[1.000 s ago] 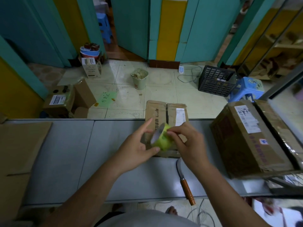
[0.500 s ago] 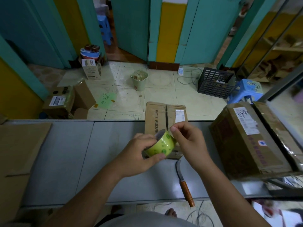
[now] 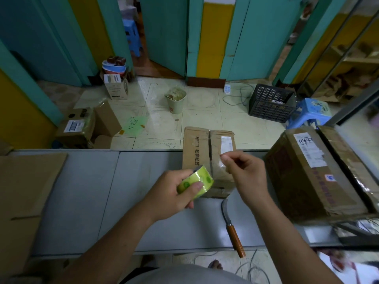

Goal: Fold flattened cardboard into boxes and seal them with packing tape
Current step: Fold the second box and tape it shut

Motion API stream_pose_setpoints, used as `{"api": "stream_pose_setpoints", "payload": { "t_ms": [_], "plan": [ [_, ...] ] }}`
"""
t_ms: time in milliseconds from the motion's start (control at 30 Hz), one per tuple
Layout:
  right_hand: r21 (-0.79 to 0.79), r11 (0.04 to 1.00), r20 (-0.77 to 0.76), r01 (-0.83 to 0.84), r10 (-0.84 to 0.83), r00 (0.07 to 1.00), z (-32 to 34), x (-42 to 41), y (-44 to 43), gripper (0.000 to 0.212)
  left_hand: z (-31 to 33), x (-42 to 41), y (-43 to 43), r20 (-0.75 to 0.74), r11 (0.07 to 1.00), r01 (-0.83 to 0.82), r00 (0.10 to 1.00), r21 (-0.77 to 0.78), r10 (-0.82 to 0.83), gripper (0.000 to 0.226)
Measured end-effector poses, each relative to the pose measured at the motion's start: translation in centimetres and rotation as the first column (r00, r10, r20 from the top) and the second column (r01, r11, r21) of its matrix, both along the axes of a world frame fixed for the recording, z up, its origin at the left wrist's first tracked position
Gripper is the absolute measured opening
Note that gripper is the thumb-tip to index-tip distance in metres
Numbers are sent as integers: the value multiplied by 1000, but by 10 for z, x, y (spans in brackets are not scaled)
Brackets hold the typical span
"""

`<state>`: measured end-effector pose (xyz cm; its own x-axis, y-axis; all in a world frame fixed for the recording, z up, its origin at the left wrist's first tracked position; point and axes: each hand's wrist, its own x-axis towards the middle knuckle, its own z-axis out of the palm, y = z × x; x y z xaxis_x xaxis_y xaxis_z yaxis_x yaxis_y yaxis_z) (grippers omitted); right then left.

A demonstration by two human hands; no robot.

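Note:
My left hand grips a yellow-green roll of packing tape above the grey table. My right hand pinches the clear free end of the tape and holds it up and to the right of the roll. Behind both hands a small brown cardboard box lies on the table, with a dark seam down its top and a white label. A flattened cardboard sheet lies at the table's left end.
A knife with an orange wooden handle lies on the table near its front edge. A large taped box sits tilted at the right. On the floor beyond are more boxes, a bin, a black crate and a blue stool.
My left hand closed round the tape roll and turned it. My right hand picked the tape's end loose and pulled it up and to the right, away from the roll.

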<state>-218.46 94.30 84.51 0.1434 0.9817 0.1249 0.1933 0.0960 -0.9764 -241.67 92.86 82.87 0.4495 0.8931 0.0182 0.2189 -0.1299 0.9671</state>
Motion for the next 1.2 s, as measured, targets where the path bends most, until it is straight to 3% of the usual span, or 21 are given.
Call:
{"api": "stream_pose_setpoints", "payload": {
  "t_ms": [100,200,333,400,533,667,767,900,1033,1133,1200],
  "plan": [
    [70,997,106,-28,20,994,9,13,0,16,-7,-12,7,-239,994,-56,971,-93,33,37],
    [97,994,201,-44,24,979,10,16,-2,12,-7,-19,16,-461,977,-137,886,-162,47,71],
    [38,998,135,44,-49,990,-1,20,-1,5,-2,-21,26,-596,973,-198,798,-119,90,87],
    [-33,996,61,81,-79,995,-9,24,0,7,-1,-27,28,-497,976,-152,866,-153,57,81],
    [-157,986,-38,62,-69,997,-27,34,-1,11,1,-47,30,-105,985,-27,994,-172,9,57],
    [-238,970,-182,50,-95,979,-41,37,-2,20,0,-57,29,268,970,134,960,-202,-77,46],
    [-264,964,-276,33,-108,955,-45,36,-1,32,2,-52,28,335,972,183,934,-150,-124,43],
    [-233,969,-168,79,-120,978,-43,41,1,21,-2,-50,29,175,991,-2,984,-132,26,30],
    [-153,980,8,128,-128,992,-39,55,1,10,-11,-56,44,-119,983,-42,993,-178,21,39],
    [-165,973,40,162,-158,987,-41,68,-1,10,-22,-65,58,-458,987,-16,887,-160,-60,56],
    [-196,968,51,157,-150,987,-47,69,-5,11,-29,-66,68,-592,987,-18,802,-162,-83,62]
  ]
}}
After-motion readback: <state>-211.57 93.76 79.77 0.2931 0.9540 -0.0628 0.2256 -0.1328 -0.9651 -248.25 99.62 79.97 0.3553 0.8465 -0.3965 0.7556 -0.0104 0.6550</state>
